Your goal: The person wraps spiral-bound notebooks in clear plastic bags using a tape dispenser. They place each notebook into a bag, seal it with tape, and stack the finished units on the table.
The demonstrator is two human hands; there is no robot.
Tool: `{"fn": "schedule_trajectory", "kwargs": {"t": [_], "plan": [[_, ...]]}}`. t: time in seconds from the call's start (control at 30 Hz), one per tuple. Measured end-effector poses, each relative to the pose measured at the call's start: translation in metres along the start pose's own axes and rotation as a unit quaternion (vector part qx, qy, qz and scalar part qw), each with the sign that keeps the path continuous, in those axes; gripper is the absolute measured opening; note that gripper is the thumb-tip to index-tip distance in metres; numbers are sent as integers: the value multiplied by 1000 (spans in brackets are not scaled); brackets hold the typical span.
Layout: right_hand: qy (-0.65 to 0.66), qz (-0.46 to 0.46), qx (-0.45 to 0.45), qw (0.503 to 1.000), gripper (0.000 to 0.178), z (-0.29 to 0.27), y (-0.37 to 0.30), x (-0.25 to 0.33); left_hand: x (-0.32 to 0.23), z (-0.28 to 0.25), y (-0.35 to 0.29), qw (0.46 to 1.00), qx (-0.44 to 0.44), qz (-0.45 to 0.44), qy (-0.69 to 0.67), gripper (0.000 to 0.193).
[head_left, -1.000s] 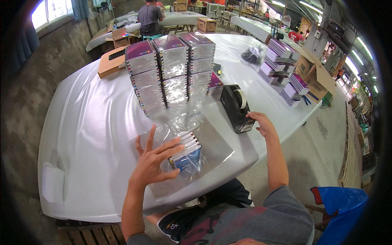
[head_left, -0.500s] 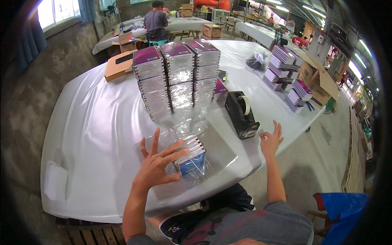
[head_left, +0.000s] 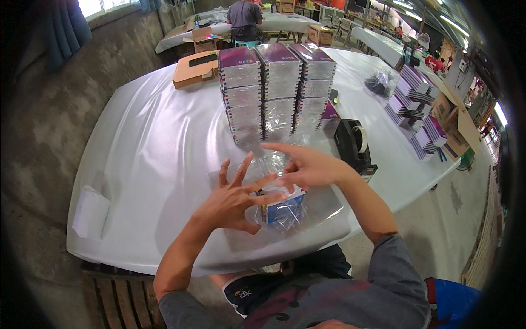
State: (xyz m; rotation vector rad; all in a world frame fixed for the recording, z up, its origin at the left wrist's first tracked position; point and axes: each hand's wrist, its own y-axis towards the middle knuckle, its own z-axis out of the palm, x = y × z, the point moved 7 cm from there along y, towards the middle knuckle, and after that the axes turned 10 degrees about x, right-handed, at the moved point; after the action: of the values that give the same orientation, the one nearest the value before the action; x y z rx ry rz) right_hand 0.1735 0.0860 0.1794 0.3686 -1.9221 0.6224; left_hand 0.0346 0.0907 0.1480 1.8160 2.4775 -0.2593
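A small stack of booklets (head_left: 285,211) with a blue cover side lies in clear plastic wrap near the table's front edge. My left hand (head_left: 233,203) is spread over its left side, fingers apart, the fingertips on the wrapped stack. Above the stack's far end is my right hand (head_left: 309,167), its index finger stretched out to the left and the thumb held apart below it. Whether a bit of tape clings to its fingers cannot be made out. To the right stands a black tape dispenser (head_left: 353,145) with a pale roll.
Tall wrapped booklet stacks (head_left: 260,93) with purple covers rise just beyond my hands. More booklets (head_left: 411,96) are piled at the right beside an open carton (head_left: 457,118). A cardboard box (head_left: 192,71) sits far left, a white block (head_left: 90,214) near left. Another person (head_left: 245,19) sits farther back.
My right hand has moved left from beside the tape dispenser to above the wrapped stack, its index finger now stretched out. My left hand stays spread on the stack. The view has shifted.
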Motion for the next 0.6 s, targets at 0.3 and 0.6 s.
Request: {"fn": "schedule_trajectory", "kwargs": {"t": [0.3,0.6], "plan": [[-410,74,-127,900,85,-4,28,2,-1,0,1,1000,26,-9,-4,94],[-332,-246,20,910,57,-14,-37,-41,-26,12,3,944,-326,-46,22,25]]}}
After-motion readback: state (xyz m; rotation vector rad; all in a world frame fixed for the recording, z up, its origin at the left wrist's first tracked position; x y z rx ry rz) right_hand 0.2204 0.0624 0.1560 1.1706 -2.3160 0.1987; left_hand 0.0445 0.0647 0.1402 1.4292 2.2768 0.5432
